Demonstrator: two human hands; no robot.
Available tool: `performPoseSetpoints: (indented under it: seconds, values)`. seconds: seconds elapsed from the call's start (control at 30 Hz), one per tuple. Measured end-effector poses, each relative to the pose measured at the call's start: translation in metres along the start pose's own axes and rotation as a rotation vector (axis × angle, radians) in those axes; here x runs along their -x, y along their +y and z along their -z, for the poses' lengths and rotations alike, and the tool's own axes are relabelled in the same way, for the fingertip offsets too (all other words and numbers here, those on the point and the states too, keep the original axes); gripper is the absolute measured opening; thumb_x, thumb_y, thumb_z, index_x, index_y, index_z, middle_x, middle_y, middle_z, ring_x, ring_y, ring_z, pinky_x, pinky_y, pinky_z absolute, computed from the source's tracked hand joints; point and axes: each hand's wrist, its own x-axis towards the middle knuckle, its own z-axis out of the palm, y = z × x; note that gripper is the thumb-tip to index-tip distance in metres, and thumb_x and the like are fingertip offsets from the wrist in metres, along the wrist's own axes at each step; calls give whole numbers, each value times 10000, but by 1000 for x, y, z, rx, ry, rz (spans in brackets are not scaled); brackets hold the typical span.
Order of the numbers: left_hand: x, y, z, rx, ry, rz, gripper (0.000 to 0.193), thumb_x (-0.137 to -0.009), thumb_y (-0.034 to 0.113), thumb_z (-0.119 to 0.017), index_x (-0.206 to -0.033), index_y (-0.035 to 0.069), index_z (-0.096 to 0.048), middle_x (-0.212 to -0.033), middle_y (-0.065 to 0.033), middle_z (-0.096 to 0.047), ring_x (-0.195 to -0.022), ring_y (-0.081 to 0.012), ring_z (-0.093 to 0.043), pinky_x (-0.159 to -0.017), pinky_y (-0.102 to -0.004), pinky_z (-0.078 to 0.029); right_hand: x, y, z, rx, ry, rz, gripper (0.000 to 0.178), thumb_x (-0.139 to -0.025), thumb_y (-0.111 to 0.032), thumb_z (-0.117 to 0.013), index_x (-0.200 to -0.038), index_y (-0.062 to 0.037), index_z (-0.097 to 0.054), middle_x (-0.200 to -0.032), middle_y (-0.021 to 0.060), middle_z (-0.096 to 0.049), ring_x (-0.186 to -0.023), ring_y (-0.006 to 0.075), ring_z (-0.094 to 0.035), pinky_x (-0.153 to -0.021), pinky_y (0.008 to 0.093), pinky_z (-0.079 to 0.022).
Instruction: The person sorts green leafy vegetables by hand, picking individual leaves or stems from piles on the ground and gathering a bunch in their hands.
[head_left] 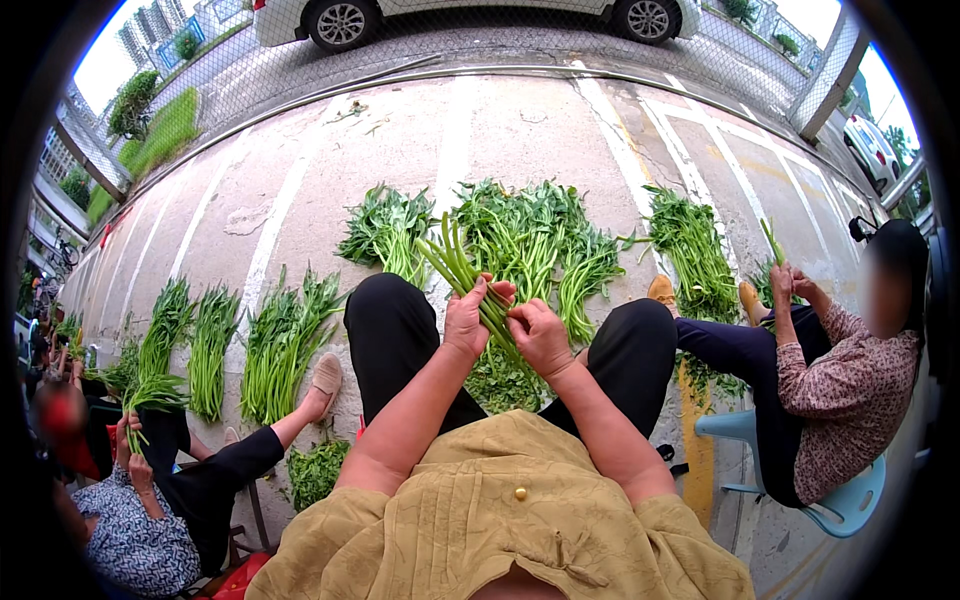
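A bunch of water spinach slants between my knees, its bare green stem ends pointing up and to the left. My left hand is wrapped round the stems near their middle. On the bunch's right side, my right hand is closed, its thumb and fingers pinching at the stems close to the left hand. Just what lies between the right fingertips is partly hidden. Beneath the hands, loose cut leaves lie on the ground between my legs. Larger bundles of water spinach are spread just beyond my knees.
More bundles lie on the paving at left and right. A person on a blue stool at right and another person at left also handle greens. A wire fence and a white car stand beyond.
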Motion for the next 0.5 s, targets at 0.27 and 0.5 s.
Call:
performPoseSetpoints:
  seconds: [0.27,0.5]
  values:
    - [2,1,-2,3,3,-6,130,-894,153,-470,-979,57,-489,-855,-148,-632,-822,-269,-613,-768,-383,-484,1,2,-4,30,20,26,53,-738,-95,-570,-763,-67,-533,-749,97,-529,-656,289,-548,-580,374,-444]
    - [0,1,2,83,36,14,139,-892,155,-475,-981,48,-480,-861,-154,-621,-818,-277,-612,-756,-396,-493,1,1,-4,-32,35,41,54,-736,-66,-557,-745,-48,-507,-726,115,-509,-650,301,-533,-575,379,-435]
